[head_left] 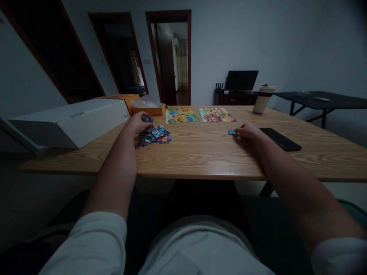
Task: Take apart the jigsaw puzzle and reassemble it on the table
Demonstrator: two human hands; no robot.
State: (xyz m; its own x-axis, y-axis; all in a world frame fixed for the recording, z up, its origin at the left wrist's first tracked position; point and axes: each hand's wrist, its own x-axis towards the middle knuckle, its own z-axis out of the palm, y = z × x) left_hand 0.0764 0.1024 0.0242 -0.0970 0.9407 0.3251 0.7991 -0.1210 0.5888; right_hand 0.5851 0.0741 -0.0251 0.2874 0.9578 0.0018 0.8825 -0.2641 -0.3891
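A heap of small blue, purple and orange puzzle pieces (156,134) lies on the left part of the wooden table (197,152). My left hand (139,123) is at the heap's upper left edge, its fingers closed round a dark blue piece (146,119). On the right, my right hand (248,130) pinches a light blue puzzle piece (232,132) at or just above the tabletop. Two colourful picture sheets, one mostly yellow and green (182,115) and one with pink and red (217,115), lie flat side by side beyond the hands.
A white box (86,120) fills the table's left side, with an orange tray (149,110) holding clear plastic beside it. A black flat object (280,139) lies by my right forearm. A cream cup (263,99) stands at the back right.
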